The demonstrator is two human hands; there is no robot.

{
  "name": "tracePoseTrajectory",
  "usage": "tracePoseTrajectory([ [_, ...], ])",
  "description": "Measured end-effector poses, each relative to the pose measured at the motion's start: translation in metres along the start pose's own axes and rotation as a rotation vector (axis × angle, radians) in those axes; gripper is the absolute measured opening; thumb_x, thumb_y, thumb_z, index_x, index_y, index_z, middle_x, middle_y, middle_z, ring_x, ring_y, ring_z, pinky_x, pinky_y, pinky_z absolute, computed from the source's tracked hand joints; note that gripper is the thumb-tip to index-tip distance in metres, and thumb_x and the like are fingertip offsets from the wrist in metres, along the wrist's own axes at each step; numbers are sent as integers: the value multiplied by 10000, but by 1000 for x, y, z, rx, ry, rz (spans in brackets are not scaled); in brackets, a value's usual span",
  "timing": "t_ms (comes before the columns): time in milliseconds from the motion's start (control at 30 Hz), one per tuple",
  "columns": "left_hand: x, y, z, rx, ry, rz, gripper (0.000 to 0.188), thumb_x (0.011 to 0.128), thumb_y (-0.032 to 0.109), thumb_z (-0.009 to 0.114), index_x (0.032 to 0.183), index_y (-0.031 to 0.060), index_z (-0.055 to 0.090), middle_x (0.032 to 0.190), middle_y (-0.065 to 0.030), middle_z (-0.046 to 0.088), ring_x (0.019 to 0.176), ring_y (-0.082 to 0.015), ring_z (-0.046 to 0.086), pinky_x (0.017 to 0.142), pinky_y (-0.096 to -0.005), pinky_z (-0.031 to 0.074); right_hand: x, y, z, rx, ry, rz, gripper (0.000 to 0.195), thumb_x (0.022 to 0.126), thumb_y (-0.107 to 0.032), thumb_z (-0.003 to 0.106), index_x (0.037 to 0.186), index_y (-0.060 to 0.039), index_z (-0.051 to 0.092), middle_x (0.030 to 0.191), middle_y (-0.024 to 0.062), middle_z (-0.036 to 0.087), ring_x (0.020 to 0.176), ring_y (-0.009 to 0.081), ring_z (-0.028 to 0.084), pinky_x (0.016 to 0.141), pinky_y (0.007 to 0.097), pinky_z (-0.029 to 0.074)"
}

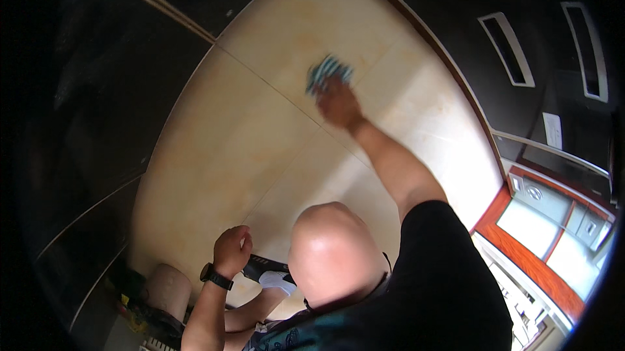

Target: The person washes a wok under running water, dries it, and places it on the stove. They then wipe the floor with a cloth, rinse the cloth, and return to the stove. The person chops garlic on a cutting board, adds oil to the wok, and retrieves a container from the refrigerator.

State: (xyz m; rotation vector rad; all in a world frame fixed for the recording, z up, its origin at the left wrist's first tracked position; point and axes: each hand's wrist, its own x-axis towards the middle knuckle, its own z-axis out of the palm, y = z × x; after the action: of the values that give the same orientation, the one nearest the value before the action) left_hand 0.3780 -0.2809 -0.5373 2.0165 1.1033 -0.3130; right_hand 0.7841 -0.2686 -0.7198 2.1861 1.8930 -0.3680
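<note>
A blue-and-white striped cloth [329, 73] lies bunched under my right hand [338, 106], which presses it on the beige tiled floor [244, 131]. Motion blurs both the hand and the cloth, and the fingertips are partly hidden in the cloth. My left hand [233, 252] holds nothing and hangs loosely curled at the lower left, with a gap showing between thumb and fingers. A black watch [216, 277] is on that wrist. Below it, a foot in a white sock [277, 281] and a black shoe [263, 268] rests on the floor.
Glossy dark cabinet fronts [107, 82] line the left side. More dark fronts with recessed handles [508, 50] stand at the right. A wood-framed glass door or window [532, 219] is at the lower right. A pale cylindrical container [168, 287] stands at the lower left beside assorted items.
</note>
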Motion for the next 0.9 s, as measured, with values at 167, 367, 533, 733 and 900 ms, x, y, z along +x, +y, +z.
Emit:
tracePoseTrajectory([
  [167, 2, 8, 2, 61, -53, 52, 130, 829, 126, 573, 906, 36, 628, 901, -142, 659, 847, -331, 623, 739, -399, 497, -81, 84, 15, 112, -24, 360, 614, 878, -393, 505, 1339, 6, 436, 1454, 226, 322, 1352, 388, 273, 1129, 449, 192],
  [367, 1, -7, 17, 20, -81, 33, 115, 813, 116, 589, 892, 40, 623, 893, -139, 656, 852, -334, 620, 737, -406, 494, -116, -32, 50, 338, 248, 111, 483, 799, -308, 568, 1163, 9, 595, 1308, 240, 493, 1265, 364, 419, 1123, 473, 215],
  [533, 11, 1, 11, 30, -26, 65, 146, 823, 122, 585, 931, 41, 642, 904, -137, 662, 870, -331, 624, 762, -406, 496, -146, -65, 53, 399, 198, -454, 445, 800, -251, 552, 1196, -51, 597, 1348, 208, 474, 1287, 315, 417, 1107, 470, 269],
  [733, 7, -9, 2, 11, 30, -41, 148, 830, 127, 563, 931, 39, 628, 885, -151, 656, 845, -338, 620, 751, -412, 494, -111, 77, 31, 214, 174, 421, 635, 863, -354, 507, 1332, 65, 419, 1419, 230, 375, 1344, 370, 294, 1123, 437, 238],
  [900, -3, -19, 13, 40, 69, -6, 119, 809, 124, 562, 888, 48, 607, 836, -147, 640, 815, -338, 610, 720, -431, 483, 50, 158, -36, 407, -113, 767, 791, 911, -609, 321, 1487, -87, 177, 1540, 189, 134, 1400, 402, 162, 1110, 464, 259],
])
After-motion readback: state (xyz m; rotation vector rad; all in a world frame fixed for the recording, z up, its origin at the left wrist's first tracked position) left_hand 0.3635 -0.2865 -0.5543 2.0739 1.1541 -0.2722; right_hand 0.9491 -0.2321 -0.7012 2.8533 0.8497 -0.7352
